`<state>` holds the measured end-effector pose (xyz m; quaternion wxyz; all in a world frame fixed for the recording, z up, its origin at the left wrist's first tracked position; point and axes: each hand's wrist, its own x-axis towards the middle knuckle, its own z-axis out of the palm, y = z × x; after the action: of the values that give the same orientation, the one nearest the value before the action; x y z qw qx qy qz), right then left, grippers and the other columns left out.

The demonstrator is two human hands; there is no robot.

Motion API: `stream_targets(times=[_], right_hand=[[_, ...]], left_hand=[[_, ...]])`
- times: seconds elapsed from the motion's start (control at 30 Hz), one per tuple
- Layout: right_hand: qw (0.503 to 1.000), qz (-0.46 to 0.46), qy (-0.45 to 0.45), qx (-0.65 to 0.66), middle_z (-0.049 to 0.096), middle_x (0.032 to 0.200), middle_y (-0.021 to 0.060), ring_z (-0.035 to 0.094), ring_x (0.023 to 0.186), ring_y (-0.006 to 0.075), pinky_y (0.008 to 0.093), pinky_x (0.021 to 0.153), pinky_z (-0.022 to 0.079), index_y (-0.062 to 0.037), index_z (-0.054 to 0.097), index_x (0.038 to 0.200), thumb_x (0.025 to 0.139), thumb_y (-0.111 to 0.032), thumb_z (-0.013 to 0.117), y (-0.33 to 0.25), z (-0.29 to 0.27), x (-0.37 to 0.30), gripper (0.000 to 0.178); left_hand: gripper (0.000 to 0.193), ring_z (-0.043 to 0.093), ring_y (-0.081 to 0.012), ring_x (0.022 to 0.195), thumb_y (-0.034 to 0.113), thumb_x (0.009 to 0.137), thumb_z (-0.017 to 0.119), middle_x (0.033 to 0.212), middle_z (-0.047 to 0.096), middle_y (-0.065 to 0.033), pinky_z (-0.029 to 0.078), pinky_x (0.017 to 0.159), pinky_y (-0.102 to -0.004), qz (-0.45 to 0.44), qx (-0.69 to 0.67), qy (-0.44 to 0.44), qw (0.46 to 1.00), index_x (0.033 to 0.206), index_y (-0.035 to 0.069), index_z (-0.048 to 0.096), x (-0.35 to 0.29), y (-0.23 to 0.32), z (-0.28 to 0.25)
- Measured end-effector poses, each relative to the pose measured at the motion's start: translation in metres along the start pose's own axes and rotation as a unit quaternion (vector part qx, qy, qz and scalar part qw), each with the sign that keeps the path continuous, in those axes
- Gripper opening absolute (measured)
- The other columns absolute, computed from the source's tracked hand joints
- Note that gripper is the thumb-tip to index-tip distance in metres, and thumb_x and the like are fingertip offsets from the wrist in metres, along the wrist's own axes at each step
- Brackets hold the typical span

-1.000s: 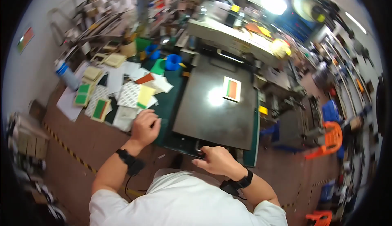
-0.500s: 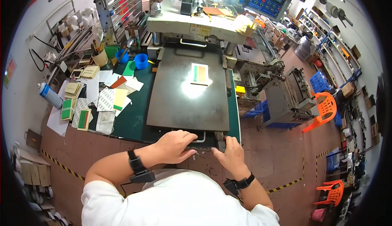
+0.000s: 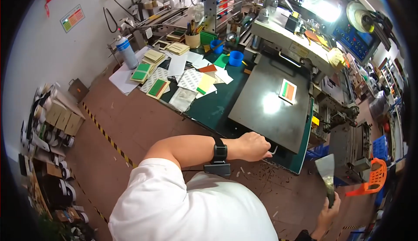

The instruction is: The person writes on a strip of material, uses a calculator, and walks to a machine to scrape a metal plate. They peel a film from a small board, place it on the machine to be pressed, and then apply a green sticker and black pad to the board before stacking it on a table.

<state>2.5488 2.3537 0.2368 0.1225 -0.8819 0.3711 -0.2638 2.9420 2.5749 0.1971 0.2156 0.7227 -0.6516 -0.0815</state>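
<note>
My left hand [image 3: 254, 146] grips a metal handle [image 3: 273, 150] at the near edge of a dark grey machine plate [image 3: 270, 106]. A small card with green and orange stripes [image 3: 287, 90] lies on that plate, far from the hand. My right hand [image 3: 327, 212] is low at the right, away from the plate, and holds a wide flat metal scraper [image 3: 325, 171] with its blade pointing up. A black band with a small box sits on my left wrist [image 3: 219, 153].
A green mat [image 3: 213, 108] left of the plate carries several paper sheets and card stacks [image 3: 157, 87], blue cups [image 3: 235, 58] and a spray can [image 3: 127, 51]. An orange plastic chair [image 3: 370, 180] stands at the right. Boxes and tape rolls [image 3: 52, 123] line the left wall.
My right hand has left the plate's edge and dropped to the lower right, now holding the scraper. My left hand stays at the handle. The view has swung left.
</note>
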Motion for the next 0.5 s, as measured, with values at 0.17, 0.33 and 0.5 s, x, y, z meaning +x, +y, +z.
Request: stream_targets(times=[0.17, 0.33, 0.5], right_hand=[[0.995, 0.015, 0.046, 0.084, 0.061, 0.117, 0.0166, 0.06, 0.105, 0.0312, 0.0368, 0.092, 0.047, 0.0035, 0.057, 0.127, 0.095, -0.012, 0.059, -0.016, 0.021, 0.022, 0.035], [0.986, -0.086, -0.031, 0.141, 0.063, 0.114, 0.0143, 0.059, 0.103, 0.0231, 0.0332, 0.089, 0.047, 0.0033, 0.057, 0.128, 0.094, -0.011, 0.062, -0.068, 0.061, 0.064, 0.037], [0.972, -0.087, -0.069, 0.205, 0.063, 0.105, 0.0109, 0.059, 0.095, 0.0193, 0.0307, 0.085, 0.048, 0.0028, 0.059, 0.125, 0.09, -0.01, 0.066, -0.089, 0.095, 0.092, 0.038]], left_hand=[[0.043, 0.065, -0.0402, 0.065, 0.039, 0.095, 0.061, 0.065, 0.064, -0.0189, 0.053, 0.062, -0.0468, -0.008, -0.022, -0.043, 0.999, 0.074, 0.002, 0.061, -0.015, 0.013, 0.0], [0.039, 0.065, -0.0395, 0.067, 0.035, 0.094, 0.063, 0.065, 0.064, -0.0176, 0.052, 0.063, -0.0467, -0.011, -0.046, -0.072, 0.996, 0.075, 0.001, 0.061, -0.018, 0.018, -0.005], [0.034, 0.066, -0.0375, 0.071, 0.031, 0.092, 0.065, 0.068, 0.063, -0.0156, 0.052, 0.064, -0.0458, 0.076, -0.051, -0.079, 0.993, 0.076, 0.001, 0.06, -0.005, 0.023, -0.039]])
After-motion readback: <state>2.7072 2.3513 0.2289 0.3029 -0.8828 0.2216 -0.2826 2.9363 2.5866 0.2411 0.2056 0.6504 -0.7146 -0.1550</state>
